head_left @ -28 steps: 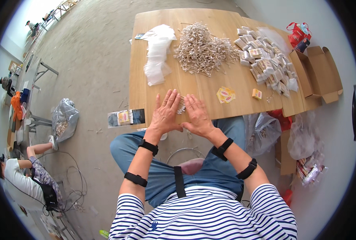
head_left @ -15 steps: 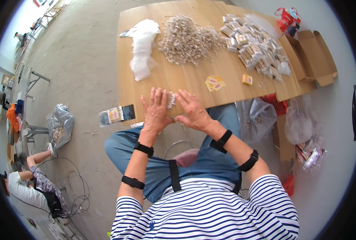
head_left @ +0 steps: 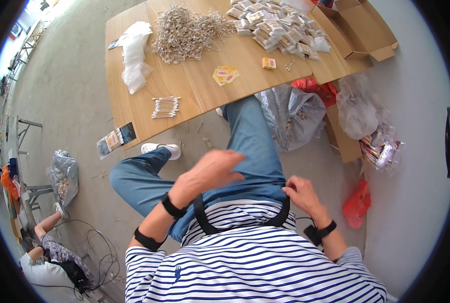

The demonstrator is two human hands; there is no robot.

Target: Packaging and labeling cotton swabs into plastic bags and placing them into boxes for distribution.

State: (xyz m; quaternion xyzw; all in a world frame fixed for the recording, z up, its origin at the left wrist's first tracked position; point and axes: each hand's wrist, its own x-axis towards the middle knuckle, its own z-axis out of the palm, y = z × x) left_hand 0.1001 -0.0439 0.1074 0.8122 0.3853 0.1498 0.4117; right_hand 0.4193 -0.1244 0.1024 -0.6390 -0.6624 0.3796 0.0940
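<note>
My left hand [head_left: 212,172] is raised over my lap, a little blurred, with its fingers stretched out and nothing seen in them. At my right hip, my right hand [head_left: 303,196] has its fingers bent together against the blue trousers [head_left: 250,136], near the black strap [head_left: 280,216]. Whatever those fingers hold is too small to see. A neat row of cotton swabs [head_left: 165,107] lies alone near the table's front edge. Left of it, a plastic packet of swabs [head_left: 115,140] sticks out over the table corner.
On the wooden table [head_left: 184,83] are a heap of loose swabs [head_left: 187,38], thin white bags [head_left: 135,55], yellow cards [head_left: 226,75], a small yellow box [head_left: 269,63] and bagged packs [head_left: 280,28]. An open carton [head_left: 356,30] stands far right. Plastic sacks [head_left: 293,118] lie below. Another person [head_left: 45,267] sits lower left.
Both hands have left the row of swabs and drawn back toward my body, the left over my lap, the right to my hip. The view has shifted, and the legs have turned from the table.
</note>
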